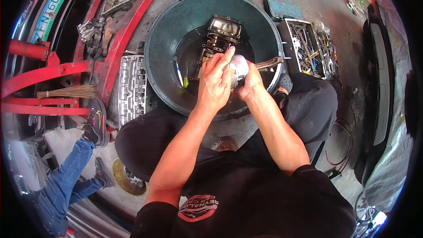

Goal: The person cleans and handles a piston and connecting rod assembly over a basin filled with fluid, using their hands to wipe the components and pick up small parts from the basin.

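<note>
Your L hand [216, 80] & R hand [252, 83] gripped the piston [239, 67], con rod [269, 64] attached. Tub [162, 39] sat below, prob. to catch drips.

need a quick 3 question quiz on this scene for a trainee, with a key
1. What are the left hand and right hand holding together?
2. In the picture, which stands right of the large tub?
a) the straw broom
b) the toolbox
c) the silver engine part
3. Fill in: the rod sticks out from between the hands toward the picture's ____ side.

Key: 1. a piston; 2. b; 3. right
</note>
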A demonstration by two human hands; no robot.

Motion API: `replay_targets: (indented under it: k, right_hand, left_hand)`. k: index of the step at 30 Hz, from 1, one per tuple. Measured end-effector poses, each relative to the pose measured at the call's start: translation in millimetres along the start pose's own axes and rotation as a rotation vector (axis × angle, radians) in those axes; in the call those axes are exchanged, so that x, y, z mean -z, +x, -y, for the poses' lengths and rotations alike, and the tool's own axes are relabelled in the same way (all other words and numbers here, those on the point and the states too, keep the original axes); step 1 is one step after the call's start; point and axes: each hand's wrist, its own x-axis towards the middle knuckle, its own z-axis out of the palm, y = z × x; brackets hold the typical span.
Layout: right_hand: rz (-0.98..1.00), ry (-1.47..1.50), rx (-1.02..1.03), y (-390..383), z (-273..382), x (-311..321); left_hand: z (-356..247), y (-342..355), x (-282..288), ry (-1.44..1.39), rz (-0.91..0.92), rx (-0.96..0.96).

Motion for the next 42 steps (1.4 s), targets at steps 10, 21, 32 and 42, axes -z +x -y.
replay_targets:
  k: [10,21,32,42]
  right_hand:
    - [-0.116,-0.164,0.104,-5,-7,0]
    - [0.012,-0.131,0.271,6,1,14]
    - [0.264,-0.066,0.343,-2,4,6]
    - [0.229,-0.166,0.262,-20,16,4]
  left_hand:
    - [4,1,-2,-0.280,0.010,0.246]
    - [-2,7,-8,-0.764,0.003,0.541]
    - [-6,9,-1,-0.941,-0.243,0.628]
    - [-11,-4,19,-0.325,-0.075,0.267]
